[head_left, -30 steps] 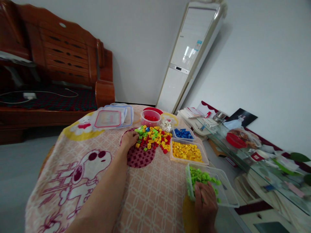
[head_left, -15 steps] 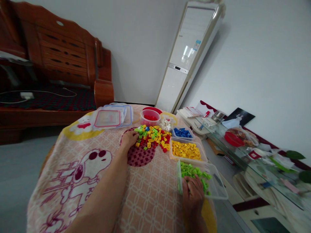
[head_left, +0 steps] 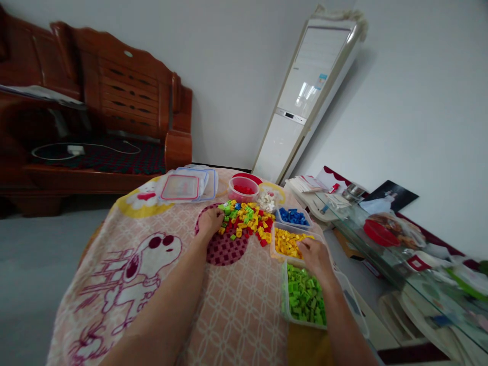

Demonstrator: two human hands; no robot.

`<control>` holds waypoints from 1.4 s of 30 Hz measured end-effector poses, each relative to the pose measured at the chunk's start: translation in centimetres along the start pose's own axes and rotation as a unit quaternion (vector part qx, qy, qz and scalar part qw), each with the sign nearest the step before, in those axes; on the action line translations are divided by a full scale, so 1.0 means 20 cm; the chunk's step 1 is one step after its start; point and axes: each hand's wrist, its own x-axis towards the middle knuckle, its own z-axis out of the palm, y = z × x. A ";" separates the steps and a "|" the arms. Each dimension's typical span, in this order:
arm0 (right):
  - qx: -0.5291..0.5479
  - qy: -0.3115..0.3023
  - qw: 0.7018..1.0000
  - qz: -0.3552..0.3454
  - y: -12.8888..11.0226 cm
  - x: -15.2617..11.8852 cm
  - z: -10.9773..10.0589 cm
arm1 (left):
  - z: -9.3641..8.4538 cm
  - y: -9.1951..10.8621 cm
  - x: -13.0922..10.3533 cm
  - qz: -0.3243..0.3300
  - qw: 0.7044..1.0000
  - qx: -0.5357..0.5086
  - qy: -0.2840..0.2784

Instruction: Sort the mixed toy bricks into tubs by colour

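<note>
My left hand (head_left: 211, 222) rests at the left edge of a mixed pile of toy building bricks (head_left: 246, 219), with its fingers curled together. What they hold, if anything, is hidden. Over the clear box of yellow bricks (head_left: 285, 241), my right hand (head_left: 314, 255) has its fingertips pinched, and I cannot make out anything between them. Below my right forearm stands the box of green bricks (head_left: 305, 297), partly covered by it. Blue bricks (head_left: 293, 216) fill a smaller box beyond the yellow one.
A round tub (head_left: 243, 190) with red bricks and a heap of white bricks (head_left: 267, 201) stand behind the pile. Box lids (head_left: 180, 188) lie at the back left of the patterned tablecloth (head_left: 244, 315). To the right is a cluttered glass table (head_left: 351, 223).
My right hand has moved from the green bricks up to the yellow box. My left hand stays at the pile's left edge. The camera view has shifted slightly.
</note>
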 end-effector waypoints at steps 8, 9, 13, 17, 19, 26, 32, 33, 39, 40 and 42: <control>0.052 -0.004 0.998 -0.021 0.08 0.02 0.12 | 0.00 0.03 -0.02 0.003 0.995 -0.054 0.083; 0.048 -0.005 0.999 -0.021 0.09 0.02 0.12 | 0.00 0.05 -0.03 0.013 0.992 -0.066 0.107; 0.035 -0.035 0.999 -0.021 0.10 0.01 0.11 | 0.01 0.16 -0.06 0.080 0.980 -0.111 0.146; 0.034 -0.048 0.998 -0.018 0.15 0.00 0.07 | 0.08 0.27 -0.11 0.169 0.973 -0.134 0.080; 0.034 -0.031 0.999 0.001 0.18 0.00 0.06 | 0.14 0.31 -0.14 0.218 0.966 -0.129 0.056; 0.011 0.000 1.000 0.000 0.21 0.01 0.07 | 0.21 0.40 -0.18 0.304 0.952 -0.018 -0.008; 0.005 -0.003 1.000 -0.007 0.21 0.01 0.08 | 0.19 0.51 -0.14 0.256 0.964 0.053 -0.055; 0.003 -0.009 1.000 -0.006 0.21 0.01 0.08 | 0.19 0.53 -0.14 0.249 0.965 0.054 -0.055; -0.018 -0.022 1.000 -0.010 0.20 0.00 0.10 | 0.24 0.48 -0.16 0.201 0.978 -0.058 0.005; -0.024 -0.021 0.999 -0.012 0.20 0.00 0.10 | 0.23 0.46 -0.16 0.198 0.977 -0.081 0.010; -0.034 -0.022 0.999 -0.014 0.20 -0.01 0.11 | 0.21 0.43 -0.16 0.193 0.974 -0.118 0.016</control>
